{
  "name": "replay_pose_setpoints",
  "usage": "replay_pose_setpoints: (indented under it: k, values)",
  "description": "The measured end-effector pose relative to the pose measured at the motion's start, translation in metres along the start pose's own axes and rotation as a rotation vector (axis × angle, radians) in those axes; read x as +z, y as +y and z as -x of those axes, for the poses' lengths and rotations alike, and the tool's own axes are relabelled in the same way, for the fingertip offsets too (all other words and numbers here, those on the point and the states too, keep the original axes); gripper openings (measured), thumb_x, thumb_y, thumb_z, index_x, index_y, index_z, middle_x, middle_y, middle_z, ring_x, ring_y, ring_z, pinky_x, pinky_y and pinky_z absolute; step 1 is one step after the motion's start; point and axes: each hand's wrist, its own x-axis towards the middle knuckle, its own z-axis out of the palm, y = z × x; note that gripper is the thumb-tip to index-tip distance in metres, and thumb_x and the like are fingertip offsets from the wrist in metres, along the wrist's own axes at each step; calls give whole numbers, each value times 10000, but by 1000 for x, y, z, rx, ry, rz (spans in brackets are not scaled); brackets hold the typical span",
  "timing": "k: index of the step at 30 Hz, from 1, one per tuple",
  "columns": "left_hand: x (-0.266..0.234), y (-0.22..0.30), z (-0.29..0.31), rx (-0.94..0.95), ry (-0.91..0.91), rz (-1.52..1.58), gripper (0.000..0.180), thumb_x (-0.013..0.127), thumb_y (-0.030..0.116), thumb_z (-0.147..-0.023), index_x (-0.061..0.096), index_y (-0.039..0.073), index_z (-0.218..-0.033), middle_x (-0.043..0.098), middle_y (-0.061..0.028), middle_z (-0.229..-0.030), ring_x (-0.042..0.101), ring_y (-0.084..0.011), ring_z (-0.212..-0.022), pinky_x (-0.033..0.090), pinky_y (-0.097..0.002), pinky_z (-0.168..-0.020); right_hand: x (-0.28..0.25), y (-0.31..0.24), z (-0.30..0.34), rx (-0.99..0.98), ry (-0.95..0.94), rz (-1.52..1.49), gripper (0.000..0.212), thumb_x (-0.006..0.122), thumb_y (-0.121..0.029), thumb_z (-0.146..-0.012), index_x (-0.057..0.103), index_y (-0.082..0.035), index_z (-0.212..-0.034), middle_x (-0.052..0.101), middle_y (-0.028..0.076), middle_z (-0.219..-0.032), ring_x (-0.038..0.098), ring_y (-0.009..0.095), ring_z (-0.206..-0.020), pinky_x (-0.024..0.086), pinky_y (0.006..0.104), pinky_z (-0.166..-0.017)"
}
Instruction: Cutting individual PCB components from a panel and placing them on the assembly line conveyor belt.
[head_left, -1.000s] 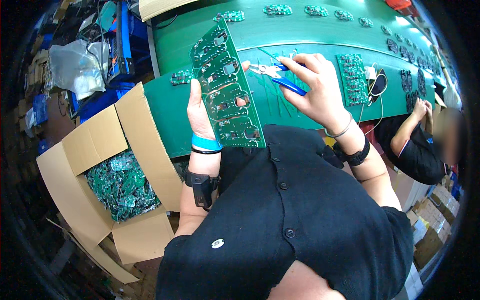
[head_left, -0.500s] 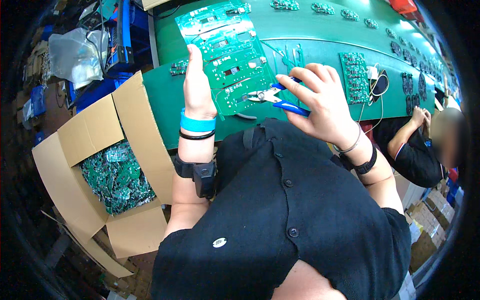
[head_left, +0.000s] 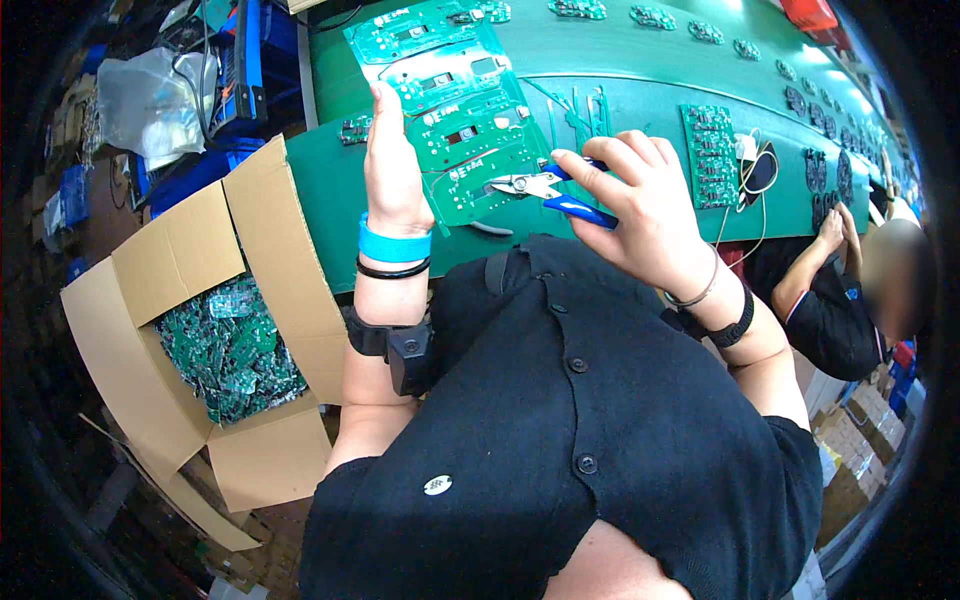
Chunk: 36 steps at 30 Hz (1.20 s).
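Observation:
My left hand (head_left: 396, 170) grips the left edge of a large green circuit board panel (head_left: 470, 110), thumb side showing and the fingers mostly hidden beneath it. The panel is tilted up and made of several joined boards. In my right hand (head_left: 645, 205) is a pair of diagonal cutters (head_left: 580, 210) with blue handles, held partly spread. The cutters' metal jaws lie at the nearest board of the panel, close to its lower right part; whether they touch it I cannot tell.
An open cardboard box (head_left: 285, 230) full of green boards stands at left. On the green table (head_left: 335, 205) lie thin green strips (head_left: 580, 112), a stack of panels (head_left: 707, 155), a cable (head_left: 740, 215) and a dark tool (head_left: 490, 229). Rows of small boards (head_left: 705, 32) run along the far side. A co-worker (head_left: 825, 310) sits at right.
The panel has shifted slightly in my left hand. The cutters' jaws have moved a little up and to the left relative to the board, with the grip of both hands unchanged.

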Motion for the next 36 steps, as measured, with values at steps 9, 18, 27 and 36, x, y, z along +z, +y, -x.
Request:
replay_pose_setpoints:
  k: [9, 18, 27, 36]
  values:
    - [5, 3, 1, 23, 21, -25, 548, 195, 449, -969, 390, 38, -1275, 531, -146, -1195, 580, -272, -1030, 521, -410, -834, -3, -1, -6, -23, 37, 13, 574, 699, -248, -603, 550, -120, -1143, 524, 58, -1034, 480, 236, -973, 349, 393, -843]
    - [7, 5, 1, 74, 36, -66, 550, 193, 452, -968, 390, 39, -1273, 534, -143, -1192, 585, -264, -1024, 528, -401, -822, 0, 0, -6, -26, 4, 16, 553, 702, -240, -606, 559, -123, -1127, 524, 51, -1004, 484, 225, -940, 351, 379, -811]
    - [5, 5, 0, 137, 64, -61, 513, 220, 429, -974, 377, 52, -1283, 510, -127, -1216, 571, -258, -1044, 526, -400, -827, -2, 0, -7, -51, 67, 24, 573, 718, -228, -593, 559, -134, -1135, 522, 45, -995, 483, 217, -921, 350, 373, -788]
    - [1, 8, 10, 24, 60, 11, 593, 222, 501, -949, 354, 58, -1321, 502, -145, -1239, 577, -301, -1024, 517, -439, -824, 1, 10, -7, -48, 200, -122, 474, 700, -195, -614, 591, -99, -1066, 540, 59, -898, 506, 238, -784, 380, 354, -686]
